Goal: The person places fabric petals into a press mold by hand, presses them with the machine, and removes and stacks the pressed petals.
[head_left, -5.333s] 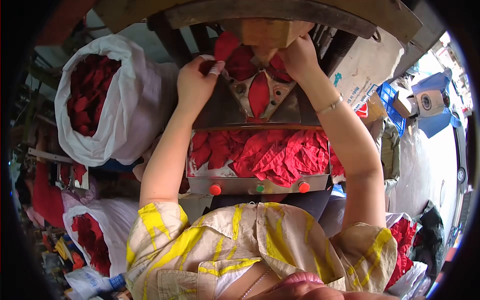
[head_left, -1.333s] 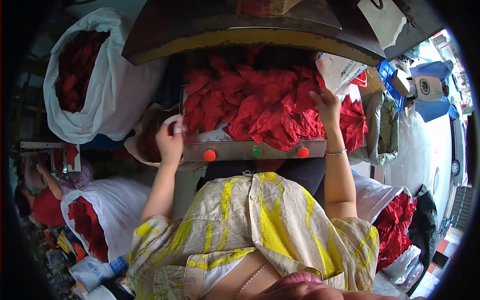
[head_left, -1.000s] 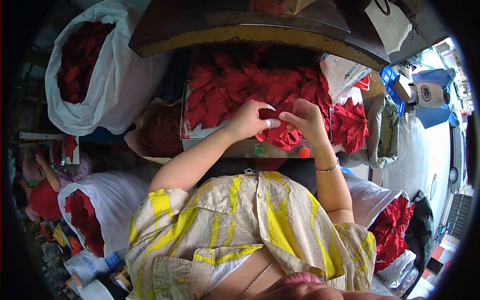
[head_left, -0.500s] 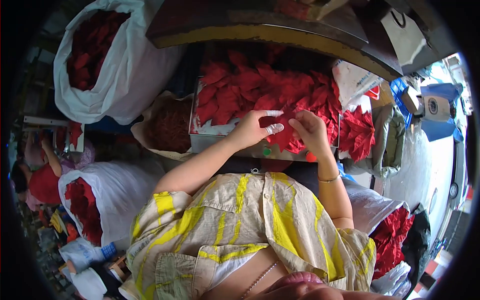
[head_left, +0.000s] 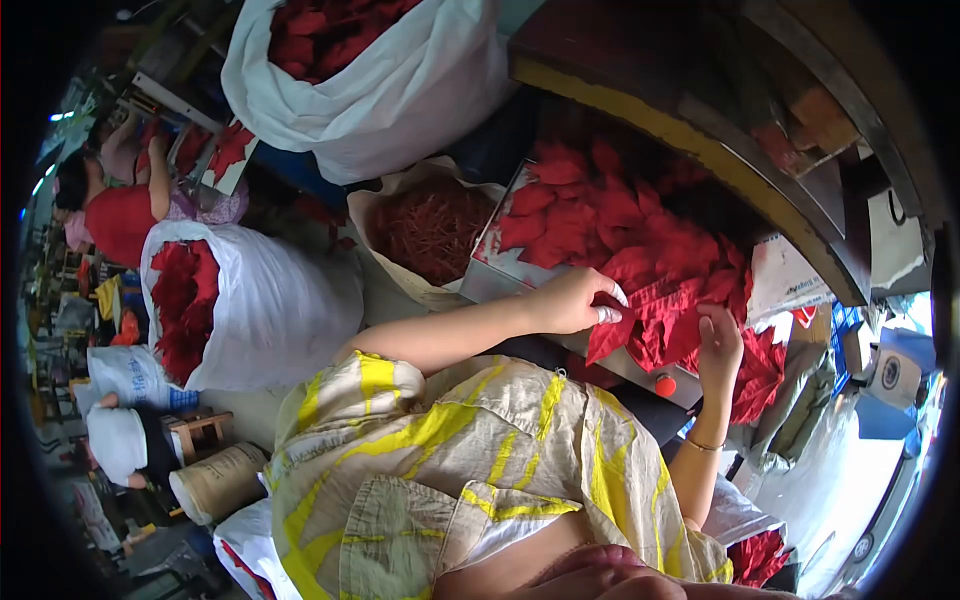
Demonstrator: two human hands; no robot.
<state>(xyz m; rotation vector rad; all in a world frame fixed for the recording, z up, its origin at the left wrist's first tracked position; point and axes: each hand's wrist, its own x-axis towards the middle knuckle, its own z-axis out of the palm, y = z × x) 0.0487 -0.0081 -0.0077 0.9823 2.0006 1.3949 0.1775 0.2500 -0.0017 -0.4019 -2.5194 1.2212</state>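
Red fabric poinsettia leaves (head_left: 570, 220) are heaped in a shallow metal tray (head_left: 490, 262) in front of me. My left hand (head_left: 583, 302), with white tape on its thumb and a finger, pinches the near edge of a red poinsettia flower (head_left: 645, 325). My right hand (head_left: 720, 345), a bracelet at its wrist, has its fingers curled against the right side of that same flower. The flower's layers overlap the pile, so its exact outline is hard to make out. A red button (head_left: 665, 385) sits on the tray's front just below.
A sack of thin red stems (head_left: 425, 230) stands left of the tray. White sacks (head_left: 290, 290) of red leaves stand farther left and behind. More red flowers (head_left: 757, 375) lie at the right. A dark table edge (head_left: 650, 120) overhangs the tray. Other people (head_left: 125, 215) sit at far left.
The view has turned left, so the tray and my hands appear farther right and tilted. My hands have moved apart, and a larger layered flower now shows between them.
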